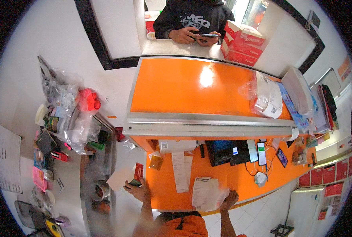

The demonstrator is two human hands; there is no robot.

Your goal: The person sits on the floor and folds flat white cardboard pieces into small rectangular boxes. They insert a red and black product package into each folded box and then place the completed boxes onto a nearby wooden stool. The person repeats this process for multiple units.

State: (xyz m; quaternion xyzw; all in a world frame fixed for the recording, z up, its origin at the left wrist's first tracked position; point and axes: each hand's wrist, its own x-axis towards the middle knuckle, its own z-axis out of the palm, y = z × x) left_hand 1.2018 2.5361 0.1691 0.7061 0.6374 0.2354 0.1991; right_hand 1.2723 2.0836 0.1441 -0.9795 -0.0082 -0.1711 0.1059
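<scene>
My left hand (137,192) is closed at the left edge of the orange counter. Its fingers grip a small red and dark green card or packet (139,171). A pale sheet (120,177) sticks out to the left of it; whether the hand holds both is hard to tell. At the counter's front edge my right hand (230,200) is closed on the side of a clear plastic bag (221,193). Within or under that bag lies a white printed paper (203,191). Long paper slips (179,172) lie between my hands, and a small pouch with yellow-brown contents (156,160) sits behind my left hand.
Dark devices (219,152), a lit phone (262,153) and a white charger (260,179) with cables occupy the desk's right. A raised orange shelf (176,87) bears a plastic-wrapped parcel (267,96). Beyond it a person (192,23) holds a phone near red boxes (245,43).
</scene>
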